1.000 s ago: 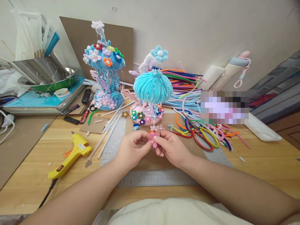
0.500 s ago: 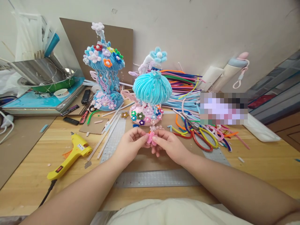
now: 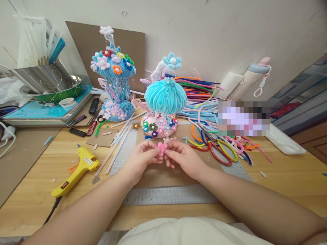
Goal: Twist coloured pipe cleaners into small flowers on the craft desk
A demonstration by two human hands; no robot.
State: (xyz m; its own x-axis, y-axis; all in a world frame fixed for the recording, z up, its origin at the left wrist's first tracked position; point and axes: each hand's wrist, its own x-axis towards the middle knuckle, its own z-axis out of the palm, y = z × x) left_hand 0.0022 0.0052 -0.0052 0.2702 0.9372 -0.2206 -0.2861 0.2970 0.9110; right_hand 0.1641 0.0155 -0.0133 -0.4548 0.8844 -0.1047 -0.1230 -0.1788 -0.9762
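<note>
Between my fingertips is a small pink pipe-cleaner flower point(image 3: 161, 148), its petals facing up. My left hand point(image 3: 145, 154) pinches its left side, and my right hand point(image 3: 180, 154) is closed on its right edge. Just behind stands a pipe-cleaner jellyfish lamp point(image 3: 166, 97) with a turquoise cap and a pink base point(image 3: 158, 126) covered in small flowers. Some pale pink flowers point(image 3: 170, 139) lie right behind my fingers. Farther left, a finished-looking blue jellyfish point(image 3: 113, 68) carries many coloured flowers.
A yellow glue gun point(image 3: 79, 170) lies at left. Scissors point(image 3: 217, 146) rest among pipe-cleaner scraps at right. Pipe-cleaner bundles point(image 3: 199, 92) lie by the wall. Under my hands are cardboard point(image 3: 176, 177) and a grey cutting mat point(image 3: 173, 194). A metal pot point(image 3: 43, 80) stands back left.
The pink flower has shifted slightly left and turned so that more of its petals show. The fingers of my right hand have eased back from its middle to its edge.
</note>
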